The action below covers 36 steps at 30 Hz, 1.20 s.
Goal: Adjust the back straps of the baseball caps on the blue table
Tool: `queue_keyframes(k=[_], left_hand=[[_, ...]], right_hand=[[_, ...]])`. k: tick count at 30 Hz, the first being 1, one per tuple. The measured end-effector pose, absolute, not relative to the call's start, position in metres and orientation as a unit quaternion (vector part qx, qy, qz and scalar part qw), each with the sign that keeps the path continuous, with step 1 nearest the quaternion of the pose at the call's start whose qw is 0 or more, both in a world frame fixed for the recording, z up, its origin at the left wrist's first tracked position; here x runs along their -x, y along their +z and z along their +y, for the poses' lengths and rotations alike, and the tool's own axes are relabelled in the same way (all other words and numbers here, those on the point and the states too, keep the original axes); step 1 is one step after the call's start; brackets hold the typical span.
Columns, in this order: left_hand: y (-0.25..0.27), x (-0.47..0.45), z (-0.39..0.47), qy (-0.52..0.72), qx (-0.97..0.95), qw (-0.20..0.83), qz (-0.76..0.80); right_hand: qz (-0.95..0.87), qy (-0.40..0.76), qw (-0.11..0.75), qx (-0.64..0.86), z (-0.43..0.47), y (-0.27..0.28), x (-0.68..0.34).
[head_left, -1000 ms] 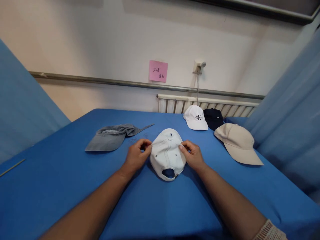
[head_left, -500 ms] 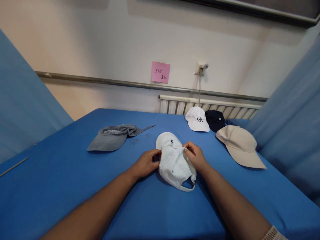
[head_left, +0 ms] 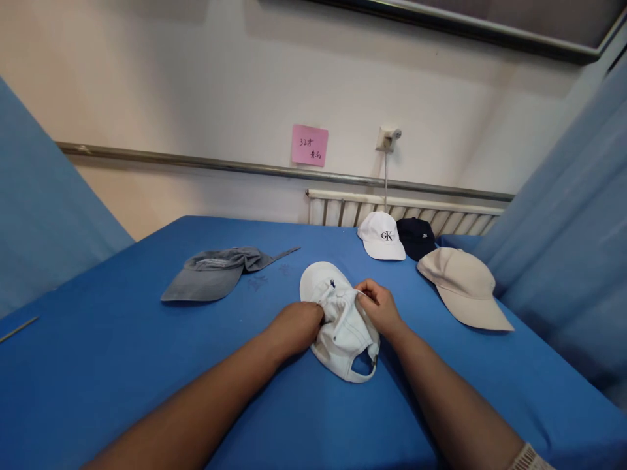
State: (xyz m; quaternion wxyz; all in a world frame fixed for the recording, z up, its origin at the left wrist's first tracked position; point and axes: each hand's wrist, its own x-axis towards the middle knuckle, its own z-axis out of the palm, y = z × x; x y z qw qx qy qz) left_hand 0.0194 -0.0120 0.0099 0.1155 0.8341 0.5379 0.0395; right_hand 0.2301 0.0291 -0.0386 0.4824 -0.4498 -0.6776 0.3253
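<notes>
A pale, nearly white baseball cap (head_left: 345, 336) lies on the blue-covered table in front of me. Its brim points away and its strap opening faces me. A small dark emblem sits on the front, and the crown is crumpled. My left hand (head_left: 298, 326) is closed at the cap's left side, fingers curled into the fabric, fingertips partly hidden. On the other side my right hand (head_left: 379, 305) pinches a fold of the crown between thumb and fingers.
A flattened grey cap (head_left: 210, 271) lies to the left. Toward the back right are a white cap (head_left: 382, 236) with letters, a dark navy cap (head_left: 416, 238) and a beige cap (head_left: 465, 287). A thin stick (head_left: 19, 328) rests at the far left. Blue curtains hang on both sides.
My left hand has turned over and pushed further into the cap's left side, its fingers now curled in the fabric. The crown is more crumpled there. My right hand keeps its pinch.
</notes>
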Motion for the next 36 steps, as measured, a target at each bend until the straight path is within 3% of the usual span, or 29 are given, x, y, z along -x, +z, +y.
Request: queue_keyframes(k=[4, 11, 14, 21, 26, 31, 36], left_hand=[[0.006, -0.005, -0.015, 0.117, -0.821, 0.137, 0.542], [0.011, 0.033, -0.005, 0.428, -0.666, 0.231, 0.565], [0.01, 0.039, 0.0, 0.499, -0.614, 0.278, 0.544], [-0.009, 0.038, 0.01, 0.477, -0.602, 0.315, 0.558], [-0.017, 0.038, 0.017, 0.441, -0.584, 0.394, 0.556], [-0.005, 0.047, 0.019, 0.505, -0.519, 0.338, 0.601], [0.026, 0.047, -0.008, 0.483, -0.654, 0.246, 0.528]], right_hand=[[-0.672, 0.327, 0.493, 0.446, 0.029, -0.037, -0.23], [-0.647, 0.315, 0.557, 0.414, 0.024, -0.033, -0.232], [-0.667, 0.29, 0.56, 0.396, 0.015, -0.025, -0.228], [-0.746, 0.175, 0.557, 0.32, -0.024, -0.002, -0.218], [-0.802, 0.216, 0.511, 0.223, -0.033, 0.0, -0.208], [-0.766, 0.234, 0.502, 0.327, -0.002, -0.008, -0.214], [-0.83, 0.258, 0.363, 0.335, 0.009, -0.012, -0.226]])
